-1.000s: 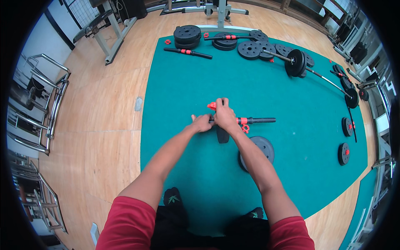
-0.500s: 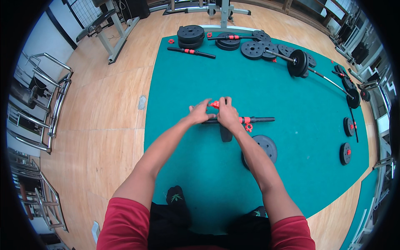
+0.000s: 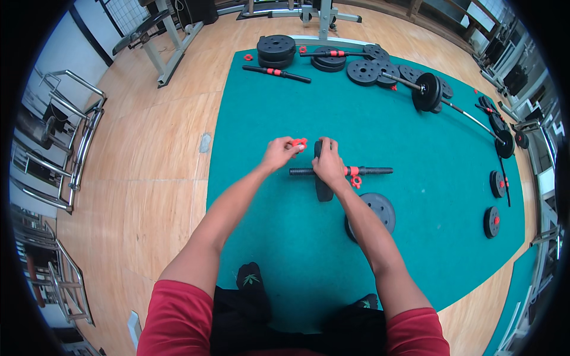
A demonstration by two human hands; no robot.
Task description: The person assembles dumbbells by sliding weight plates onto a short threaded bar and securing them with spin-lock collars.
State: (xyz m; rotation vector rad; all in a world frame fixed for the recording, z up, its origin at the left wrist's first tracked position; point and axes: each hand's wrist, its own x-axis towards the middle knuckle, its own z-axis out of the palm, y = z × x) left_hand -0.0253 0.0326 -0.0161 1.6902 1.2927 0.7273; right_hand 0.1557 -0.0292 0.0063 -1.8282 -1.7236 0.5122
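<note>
Pinched in the fingers of my left hand (image 3: pixel 281 155) is a red star-shaped collar nut (image 3: pixel 299 144), held above and behind the left end of a dumbbell bar (image 3: pixel 377 171). The black bar has threaded ends and a red middle, and lies crosswise on the green mat. A black weight plate (image 3: pixel 323 191) stands on edge around the bar, left of its red part. My right hand (image 3: pixel 329 164) grips this plate by its upper edge. Another red collar nut (image 3: pixel 355 181) lies against the bar's near side, right of my right hand. A dark plate (image 3: pixel 380 213) rests close to my right forearm.
Stacked plates (image 3: pixel 276 51), loose plates and two more dumbbell bars, one of them a black bar (image 3: pixel 276 74), line the mat's far edge. A loaded barbell (image 3: pixel 469 113) crosses the far right. Small plates with red nuts (image 3: pixel 492 222) stand at right. Chrome racks (image 3: pixel 77 142) fill the left side.
My left hand has drawn slightly back to the left and now holds the red nut, which was near my right hand before. The plate on the bar shows more clearly under my right hand.
</note>
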